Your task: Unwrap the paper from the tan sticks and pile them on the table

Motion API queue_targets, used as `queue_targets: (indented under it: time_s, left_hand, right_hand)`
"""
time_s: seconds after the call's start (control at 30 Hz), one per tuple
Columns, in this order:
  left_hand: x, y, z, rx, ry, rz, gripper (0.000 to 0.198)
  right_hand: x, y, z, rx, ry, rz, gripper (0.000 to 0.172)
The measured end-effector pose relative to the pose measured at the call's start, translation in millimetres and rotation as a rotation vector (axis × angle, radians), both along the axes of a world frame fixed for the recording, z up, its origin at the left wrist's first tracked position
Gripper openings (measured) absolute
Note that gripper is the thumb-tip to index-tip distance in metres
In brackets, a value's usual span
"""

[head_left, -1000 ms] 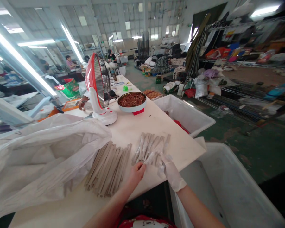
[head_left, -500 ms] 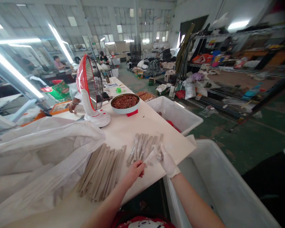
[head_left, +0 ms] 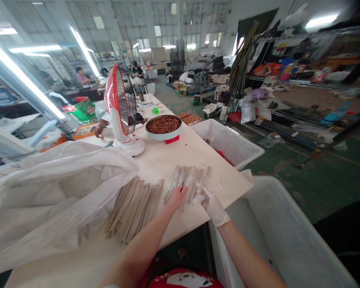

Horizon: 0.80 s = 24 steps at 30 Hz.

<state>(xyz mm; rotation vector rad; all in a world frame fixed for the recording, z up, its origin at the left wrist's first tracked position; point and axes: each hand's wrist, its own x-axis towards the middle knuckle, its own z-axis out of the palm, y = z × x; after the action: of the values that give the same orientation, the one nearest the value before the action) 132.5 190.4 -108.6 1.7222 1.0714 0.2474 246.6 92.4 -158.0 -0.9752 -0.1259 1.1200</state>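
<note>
A small fan of grey-brown strips [head_left: 189, 179] lies near the right edge of the white table [head_left: 174, 156]. My bare left hand [head_left: 177, 198] rests on the near ends of these strips, fingers curled together on them. My right hand [head_left: 211, 206], in a white glove, sits just right of it, fingers closed around one strip end. A larger stack of the same long strips [head_left: 135, 208] lies to the left, partly under a big clear plastic bag [head_left: 54, 192].
A red and white desk fan [head_left: 121, 112] and a round tin of brown pieces [head_left: 163, 127] stand farther back. Two white bins [head_left: 228, 142] [head_left: 276, 240] sit beside the table on the right. People work at distant tables; metal racks line the right side.
My left hand has slid forward from the table edge onto the small fan of strips. My gloved right hand has stayed at their near ends, shifting slightly.
</note>
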Motion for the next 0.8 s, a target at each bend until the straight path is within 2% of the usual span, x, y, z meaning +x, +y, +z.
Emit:
queue_targets:
  time_s: [0.1, 0.17, 0.23, 0.3, 0.37, 0.43, 0.5, 0.57, 0.63, 0.73, 0.8]
  left_hand:
    - [2, 2, 6.3, -0.019, -0.022, -0.023, 0.029]
    - [-5, -9, 8.0, -0.146, -0.058, -0.08, 0.033]
    - [-15, -23, 7.6, -0.273, -0.091, -0.105, 0.029]
    - [-25, -34, 5.3, -0.288, -0.112, -0.05, 0.02]
    - [-34, -38, 1.7, -0.184, -0.113, 0.041, 0.013]
    - [-45, -35, -2.9, -0.036, -0.097, 0.084, 0.011]
    - [-61, -26, -8.0, 0.1, -0.048, 0.055, 0.016]
    - [-87, -11, -13.2, 0.211, 0.052, 0.008, 0.023]
    - [-119, 8, -19.2, 0.331, 0.239, 0.021, 0.027]
    - [-165, 36, -33.0, 0.498, 0.645, 0.136, 0.038]
    - [-187, 52, -45.3, 0.523, 0.811, 0.091, 0.043]
  right_hand:
    - [7, -9, 9.3, 0.034, -0.022, -0.032, 0.034]
    - [6, -11, 18.0, 0.044, -0.054, -0.004, 0.038]
    - [0, -11, 24.7, 0.037, -0.097, 0.023, 0.042]
    - [-11, -10, 26.5, 0.024, -0.125, 0.062, 0.046]
    - [-25, -7, 22.7, 0.014, -0.113, 0.162, 0.047]
    - [-42, -4, 15.5, -0.015, -0.098, 0.292, 0.042]
    - [-55, 1, 8.3, -0.064, -0.109, 0.341, 0.033]
    - [-62, 9, 4.3, -0.099, -0.129, 0.322, 0.029]
    - [-61, 18, 4.9, -0.108, -0.146, 0.292, 0.03]
    - [-55, 35, 13.2, -0.105, -0.148, 0.254, 0.03]
    - [-50, 47, 21.9, -0.089, -0.12, 0.24, 0.03]
